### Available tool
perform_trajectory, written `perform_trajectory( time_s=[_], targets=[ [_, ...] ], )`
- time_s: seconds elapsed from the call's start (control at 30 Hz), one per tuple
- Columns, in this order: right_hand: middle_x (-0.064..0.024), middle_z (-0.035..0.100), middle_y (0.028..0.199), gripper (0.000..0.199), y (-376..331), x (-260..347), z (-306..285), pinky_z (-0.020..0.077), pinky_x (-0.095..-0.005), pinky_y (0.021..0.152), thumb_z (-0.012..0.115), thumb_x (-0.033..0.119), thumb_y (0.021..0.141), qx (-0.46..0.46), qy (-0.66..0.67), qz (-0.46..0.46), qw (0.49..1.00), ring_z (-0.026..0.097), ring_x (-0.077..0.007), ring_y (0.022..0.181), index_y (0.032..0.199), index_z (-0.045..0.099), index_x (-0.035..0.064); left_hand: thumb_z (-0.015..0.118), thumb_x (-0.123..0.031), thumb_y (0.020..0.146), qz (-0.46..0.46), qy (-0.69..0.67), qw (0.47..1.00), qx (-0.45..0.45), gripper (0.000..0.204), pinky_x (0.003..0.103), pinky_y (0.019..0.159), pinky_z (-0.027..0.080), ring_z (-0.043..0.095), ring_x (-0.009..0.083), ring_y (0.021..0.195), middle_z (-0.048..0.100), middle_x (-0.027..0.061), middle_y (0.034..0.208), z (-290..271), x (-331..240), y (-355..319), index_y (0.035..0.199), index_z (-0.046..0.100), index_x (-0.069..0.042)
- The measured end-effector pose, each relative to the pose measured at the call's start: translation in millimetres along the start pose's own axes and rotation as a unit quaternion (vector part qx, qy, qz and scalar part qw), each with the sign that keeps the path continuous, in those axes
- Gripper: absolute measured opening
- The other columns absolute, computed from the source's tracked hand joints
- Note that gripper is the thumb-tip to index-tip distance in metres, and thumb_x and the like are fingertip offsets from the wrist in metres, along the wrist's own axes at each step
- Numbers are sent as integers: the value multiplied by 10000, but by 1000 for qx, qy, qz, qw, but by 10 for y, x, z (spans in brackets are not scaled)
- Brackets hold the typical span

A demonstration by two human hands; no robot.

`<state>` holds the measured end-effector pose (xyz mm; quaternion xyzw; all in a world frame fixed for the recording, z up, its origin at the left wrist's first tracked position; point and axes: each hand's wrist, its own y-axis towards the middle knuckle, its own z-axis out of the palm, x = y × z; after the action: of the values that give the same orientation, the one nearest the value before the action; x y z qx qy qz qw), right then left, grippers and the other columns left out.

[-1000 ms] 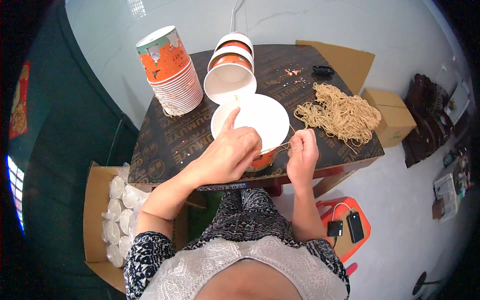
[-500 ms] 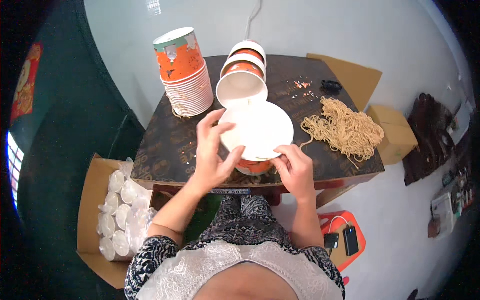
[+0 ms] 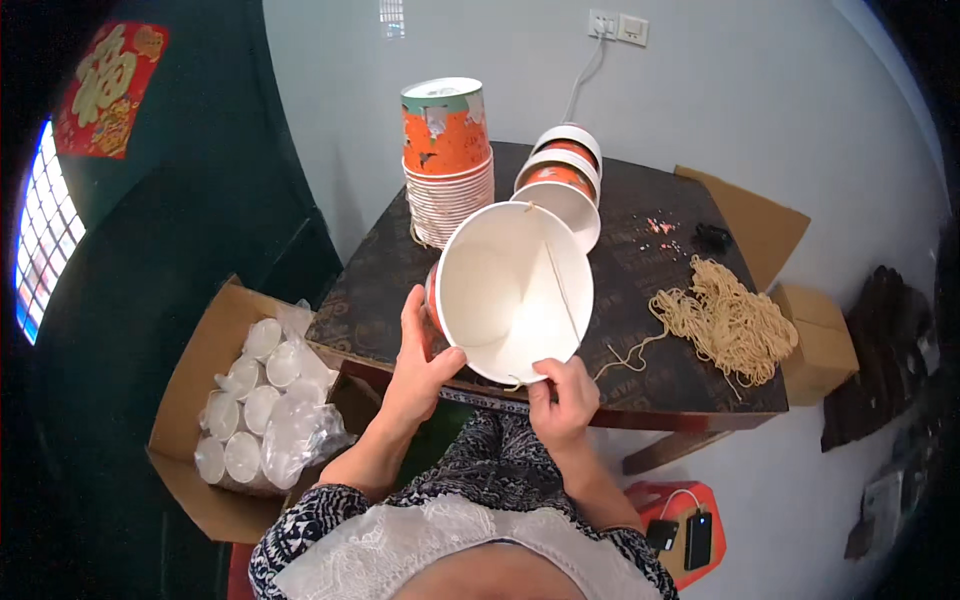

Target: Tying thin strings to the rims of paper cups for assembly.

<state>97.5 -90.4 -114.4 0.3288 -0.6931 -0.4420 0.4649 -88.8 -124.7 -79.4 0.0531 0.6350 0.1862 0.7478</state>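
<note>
A white-lined paper bucket (image 3: 490, 290) with an orange outside is tilted so its wide mouth shows, over the table's front edge. My left hand (image 3: 415, 370) grips its left side, thumb at the rim and fingers around the outer wall. At the lower right rim, my right hand (image 3: 562, 400) pinches the edge. A thin beige cord (image 3: 558, 280) runs across the inside towards my right fingers; whether they also hold it is hidden. Bits of cord show at the top and bottom of the rim.
Nested orange buckets (image 3: 447, 160) stand at the back left; more buckets (image 3: 572, 205) lie on their sides behind. A tangled cord heap (image 3: 735, 325) lies right on the dark table (image 3: 375, 290). Left is a carton (image 3: 185, 430) of wrapped white cups; an orange stool (image 3: 705, 555) carries phones.
My left hand, earlier spread beside the white round, now grips the bucket's side. The bucket has tilted so its inside and the cord show. The whole view has shifted.
</note>
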Motion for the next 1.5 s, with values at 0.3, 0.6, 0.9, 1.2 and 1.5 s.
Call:
perform_trajectory(
  time_s=[0.3,0.6,0.9,1.2,1.5],
  targets=[
    [-147,576,912,375,51,174,170,494,-362,556,716,-30,747,71,107,11,992,599,-283,686,1105,618,26,736,-400,691,55,39,995,-74,1174,415,1164,196,246,304,1424,273,185,1501,-318,-161,-17,1546,26,-21],
    [-137,491,1206,276,21,-422,-247,430,-238,596,509,-63,892,-71,-12,158,985,497,-154,806,1156,583,-36,838,-435,541,222,713,594,-301,1235,587,1059,285,291,507,1289,247,336,1406,-1488,-876,991,1479,176,20],
    [-102,530,1115,170,-171,-831,-332,448,-250,589,549,-57,889,-36,-40,229,972,529,-136,772,1040,622,-27,860,-383,478,215,812,475,-261,1164,667,933,323,303,443,1312,263,257,1440,-1216,-1446,2365,1456,273,-152],
    [-69,574,1010,130,-257,-911,-325,422,-216,570,533,-43,913,-28,-84,178,980,531,-100,746,972,647,-23,889,-452,435,264,843,450,-128,1299,751,979,271,259,460,1383,222,276,1516,-431,-1613,3274,1511,237,-127],
    [-131,610,981,116,-140,-740,-399,486,-313,636,552,-34,890,-10,-22,273,962,612,-222,768,949,651,-19,881,-451,418,352,845,401,-32,1324,733,1004,288,287,427,1390,256,251,1520,58,-1259,3129,1526,234,-126]
  ],
)
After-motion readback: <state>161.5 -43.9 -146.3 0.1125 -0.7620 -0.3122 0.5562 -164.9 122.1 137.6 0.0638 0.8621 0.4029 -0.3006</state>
